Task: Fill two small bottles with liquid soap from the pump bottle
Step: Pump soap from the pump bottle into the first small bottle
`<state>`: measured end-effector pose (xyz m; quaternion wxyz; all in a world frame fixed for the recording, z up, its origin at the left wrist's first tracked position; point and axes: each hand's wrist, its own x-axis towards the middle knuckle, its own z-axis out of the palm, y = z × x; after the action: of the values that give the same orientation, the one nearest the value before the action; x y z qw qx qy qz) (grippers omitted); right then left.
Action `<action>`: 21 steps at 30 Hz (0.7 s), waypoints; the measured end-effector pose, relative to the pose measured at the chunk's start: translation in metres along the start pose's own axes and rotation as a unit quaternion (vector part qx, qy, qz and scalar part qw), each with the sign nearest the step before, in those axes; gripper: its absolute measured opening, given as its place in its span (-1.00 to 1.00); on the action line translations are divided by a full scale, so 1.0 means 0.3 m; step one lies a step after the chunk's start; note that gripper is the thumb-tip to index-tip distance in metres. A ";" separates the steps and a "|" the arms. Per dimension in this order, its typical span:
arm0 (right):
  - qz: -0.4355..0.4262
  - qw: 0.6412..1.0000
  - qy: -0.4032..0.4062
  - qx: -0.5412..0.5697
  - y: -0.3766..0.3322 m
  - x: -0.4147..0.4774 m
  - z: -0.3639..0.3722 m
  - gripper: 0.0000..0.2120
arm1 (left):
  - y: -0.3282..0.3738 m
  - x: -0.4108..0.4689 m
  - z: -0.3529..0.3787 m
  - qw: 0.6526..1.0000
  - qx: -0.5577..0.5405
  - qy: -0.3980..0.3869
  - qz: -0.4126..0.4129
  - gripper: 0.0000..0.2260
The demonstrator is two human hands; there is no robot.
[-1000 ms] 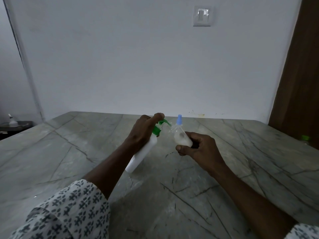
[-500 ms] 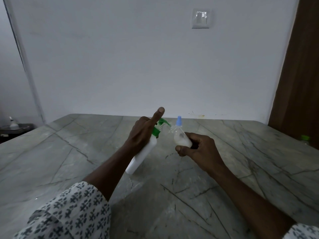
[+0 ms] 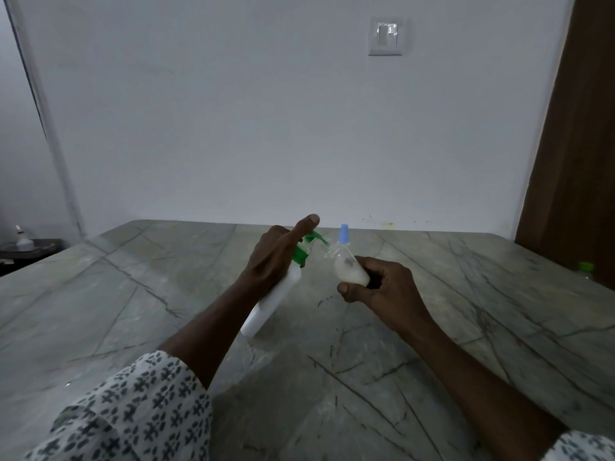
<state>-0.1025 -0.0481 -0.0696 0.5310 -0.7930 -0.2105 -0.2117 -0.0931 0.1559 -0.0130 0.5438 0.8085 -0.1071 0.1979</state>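
Note:
My left hand [image 3: 273, 261] grips the neck of a white pump bottle [image 3: 276, 297] with a green pump head [image 3: 311, 242]. The bottle leans to the right with its base on the table, and my index finger is raised above the pump. My right hand [image 3: 379, 291] holds a small clear bottle [image 3: 347, 269], partly filled with white soap, its mouth tilted up against the green spout. Just behind it a blue cap [image 3: 343, 232] sticks up; what it sits on is hidden.
The grey marble table [image 3: 133, 311] runs back to a white wall. A green-capped bottle [image 3: 585, 267] stands at the table's right edge by a brown door. Off the left side, a low dark stand holds a small white bottle [image 3: 21, 237].
My left index finger, pressed on the pump head a second ago, has lifted off and stays raised. The right hand and small bottle have held still.

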 end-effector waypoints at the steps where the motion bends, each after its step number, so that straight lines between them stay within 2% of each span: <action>1: 0.000 1.000 0.001 -0.001 0.000 0.001 -0.001 -0.48 | 0.001 0.000 0.000 1.000 0.002 -0.002 0.002 -0.52; 7: 0.001 1.000 -0.004 0.009 -0.004 -0.001 -0.004 -0.50 | 0.003 0.004 0.002 1.000 -0.011 -0.028 -0.006 -0.49; 14: 0.000 1.000 -0.012 0.007 -0.007 -0.008 0.002 -0.46 | 0.000 -0.004 0.001 1.000 -0.025 -0.002 0.011 -0.63; 21: 0.011 1.000 -0.002 0.020 -0.014 -0.007 -0.002 -0.49 | -0.011 0.008 0.004 1.000 -0.004 0.013 0.001 -0.45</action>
<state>-0.1065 -0.0474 -0.0674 0.5486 -0.7850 -0.2069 -0.2000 -0.0893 0.1561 -0.0151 0.5483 0.8034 -0.1016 0.2088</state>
